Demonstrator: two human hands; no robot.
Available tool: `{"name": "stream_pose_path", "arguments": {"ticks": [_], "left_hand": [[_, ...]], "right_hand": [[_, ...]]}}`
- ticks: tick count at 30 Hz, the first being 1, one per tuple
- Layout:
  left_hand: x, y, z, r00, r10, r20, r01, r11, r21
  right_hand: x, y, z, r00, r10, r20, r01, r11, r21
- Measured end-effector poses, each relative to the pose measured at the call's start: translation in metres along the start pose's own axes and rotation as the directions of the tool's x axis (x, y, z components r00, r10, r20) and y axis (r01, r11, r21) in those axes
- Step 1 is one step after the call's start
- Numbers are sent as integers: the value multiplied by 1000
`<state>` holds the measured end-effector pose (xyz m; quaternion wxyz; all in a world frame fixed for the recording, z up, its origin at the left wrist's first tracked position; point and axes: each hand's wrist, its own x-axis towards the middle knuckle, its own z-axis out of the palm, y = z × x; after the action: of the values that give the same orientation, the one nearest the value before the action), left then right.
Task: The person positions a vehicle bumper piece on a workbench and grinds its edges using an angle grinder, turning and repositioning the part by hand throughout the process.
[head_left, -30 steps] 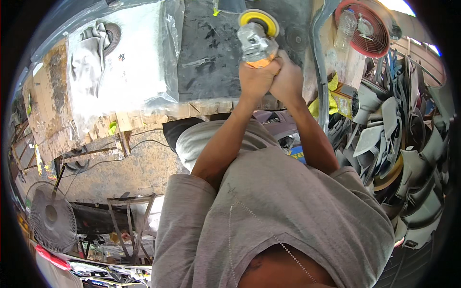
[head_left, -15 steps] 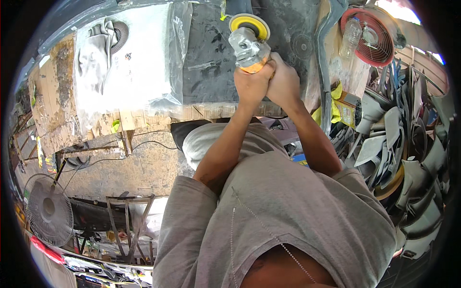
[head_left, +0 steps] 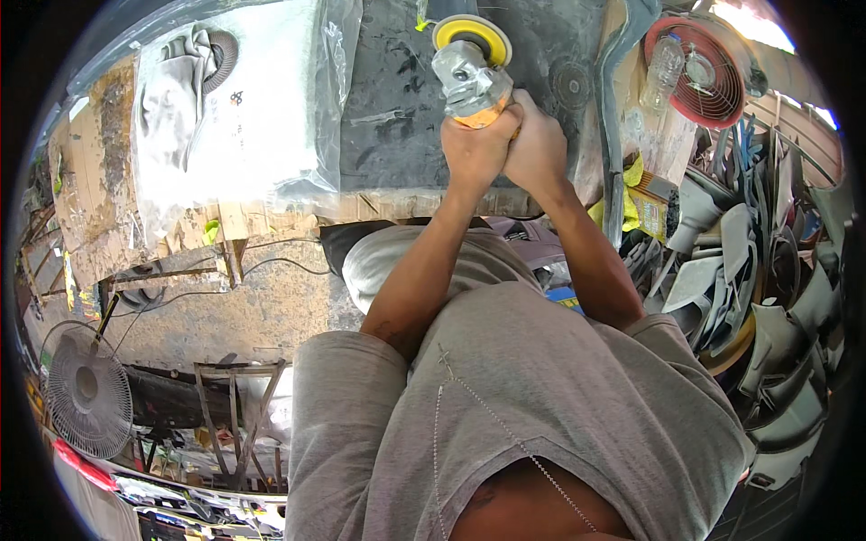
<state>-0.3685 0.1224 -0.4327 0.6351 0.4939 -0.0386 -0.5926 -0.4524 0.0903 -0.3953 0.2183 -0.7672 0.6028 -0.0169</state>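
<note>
An angle grinder (head_left: 471,83) with a grey head, an orange body and a round yellow disc (head_left: 478,38) is held over a dark, dusty panel (head_left: 392,117). My left hand (head_left: 474,153) is closed around the orange body. Pressed against it, my right hand (head_left: 536,144) also grips the grinder's body, its fingers largely wrapped out of sight. The disc points away from me, near the far side of the panel. Whether it touches the surface, I cannot tell.
Left of the panel lies a white sheet under clear plastic (head_left: 262,117), with a grey cloth (head_left: 178,99) on it. A red fan (head_left: 708,77) and a plastic bottle (head_left: 666,68) stand at the far right. Curved plastic parts (head_left: 713,270) pile up below; another fan (head_left: 87,388) is at lower left.
Both hands and the grinder have shifted very slightly to the right. My grip looks the same.
</note>
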Motion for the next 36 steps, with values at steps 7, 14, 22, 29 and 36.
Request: {"name": "stream_pose_path", "arguments": {"ticks": [7,14,22,29,36], "left_hand": [[0,-5,7,998,61,17,-61,998,7],[2,3,2,998,59,15,-59,998,6],[0,-4,11,991,131,41,-129,991,-40],[6,9,2,994,106,-8,-106,994,-13],[2,-1,11,987,157,-13,-158,987,-13]], "right_hand": [[-3,-1,-11,999,38,9,-38,999,3],[3,0,-2,1000,-3,-11,3,1000,2],[0,6,-11,1000,9,-20,-9,1000,9],[9,-7,-4,1000,-12,-9,12,1000,22],[5,2,-12,1000,-4,0,4,1000,-3]]}}
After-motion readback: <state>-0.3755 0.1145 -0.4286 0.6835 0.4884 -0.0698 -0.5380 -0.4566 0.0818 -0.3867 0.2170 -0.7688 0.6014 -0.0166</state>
